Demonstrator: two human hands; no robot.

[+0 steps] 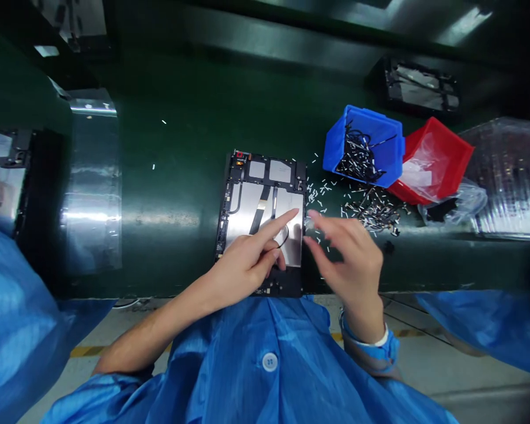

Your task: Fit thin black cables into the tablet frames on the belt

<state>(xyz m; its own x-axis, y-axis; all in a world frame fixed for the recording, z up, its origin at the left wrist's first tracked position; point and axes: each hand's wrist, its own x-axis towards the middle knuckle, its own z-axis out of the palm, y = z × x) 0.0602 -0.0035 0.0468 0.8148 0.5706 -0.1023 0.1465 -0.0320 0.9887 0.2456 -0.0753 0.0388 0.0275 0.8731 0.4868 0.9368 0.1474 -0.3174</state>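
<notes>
An opened tablet-like device (291, 194), with silver battery plates and black circuit parts, lies on the green bench in front of me. My left hand (254, 253) is over its lower middle, index finger stretched toward the right edge. The other fingers of that hand are curled, with the thumb against them, and a thin black cable (286, 237) loops out of this grip. Just off the device's right edge is my right hand (347, 247), slightly blurred. Its thumb and index finger are apart, and I see nothing between them.
Many small white slips (315, 194) lie scattered right of the device, beside a pile of black cables (375, 209). Behind them a blue bin (391, 147) holds more cables. A red bin (457, 153) contains clear plastic. Similar devices lie at far left (4, 176) and back right (424, 88).
</notes>
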